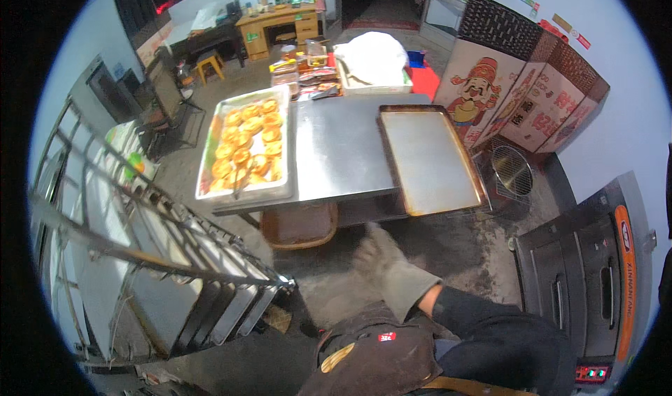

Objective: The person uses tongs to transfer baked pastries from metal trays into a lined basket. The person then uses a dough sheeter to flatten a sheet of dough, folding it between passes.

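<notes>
- Right grip [386,264]: pale glove, dark sleeve, held out before the body, short of the desk [336,144]. Blurred; no object shows in it — how far the fingers are curled cannot be told. Left grip: out of view.
- Rack [147,258]: metal frame at left, trays slotted in it.
- Oven [574,277]: dark, at right.
- Brown tub [297,229]: shallow, beneath the front edge.
- Baking tray [430,154]: broad, bare, with browned rim; lies flat at the right end, near side apparently overhanging. Handling, by judgement: stiff sheet metal, fairly light for its breadth, hardly fragile; perhaps slick if oiled. Best hold: both long rims at mid-length, fingers under — the overhang should give room to start.
- White tray [285,144]: deep-sided, at the left end, bearing round golden pastries [241,140]; these look soft and crushable.
- White cloth [371,54]: heaped over a tub, far side, beside packages [318,77].
</notes>
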`<state>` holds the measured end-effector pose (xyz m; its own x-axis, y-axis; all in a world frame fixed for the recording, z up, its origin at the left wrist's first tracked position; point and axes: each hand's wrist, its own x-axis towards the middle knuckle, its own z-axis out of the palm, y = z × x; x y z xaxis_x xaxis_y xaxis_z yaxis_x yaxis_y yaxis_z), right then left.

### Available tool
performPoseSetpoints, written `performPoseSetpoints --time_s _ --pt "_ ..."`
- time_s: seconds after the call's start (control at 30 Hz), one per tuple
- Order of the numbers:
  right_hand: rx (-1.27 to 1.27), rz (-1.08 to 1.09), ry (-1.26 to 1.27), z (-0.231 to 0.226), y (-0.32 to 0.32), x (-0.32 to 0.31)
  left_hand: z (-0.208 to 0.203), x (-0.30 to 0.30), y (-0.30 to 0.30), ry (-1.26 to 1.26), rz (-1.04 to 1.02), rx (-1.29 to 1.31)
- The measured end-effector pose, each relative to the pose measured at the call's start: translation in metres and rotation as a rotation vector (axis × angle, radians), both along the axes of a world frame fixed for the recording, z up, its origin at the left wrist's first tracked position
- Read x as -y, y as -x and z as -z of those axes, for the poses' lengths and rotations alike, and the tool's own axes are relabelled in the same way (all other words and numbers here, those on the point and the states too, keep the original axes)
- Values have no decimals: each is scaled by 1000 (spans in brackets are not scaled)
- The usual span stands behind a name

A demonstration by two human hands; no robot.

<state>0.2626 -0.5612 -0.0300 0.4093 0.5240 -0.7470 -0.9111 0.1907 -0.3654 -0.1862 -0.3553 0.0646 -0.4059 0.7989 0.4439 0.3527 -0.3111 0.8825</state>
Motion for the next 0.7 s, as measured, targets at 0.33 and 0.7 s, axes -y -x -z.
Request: performPoseSetpoints --time_s 0.33,0.7 --pt "80 405 -161 110 -268 201 51 215 -168 811 235 285" --pt "4 290 -315 67 -195 281 99 220 -194 1186 436 665"
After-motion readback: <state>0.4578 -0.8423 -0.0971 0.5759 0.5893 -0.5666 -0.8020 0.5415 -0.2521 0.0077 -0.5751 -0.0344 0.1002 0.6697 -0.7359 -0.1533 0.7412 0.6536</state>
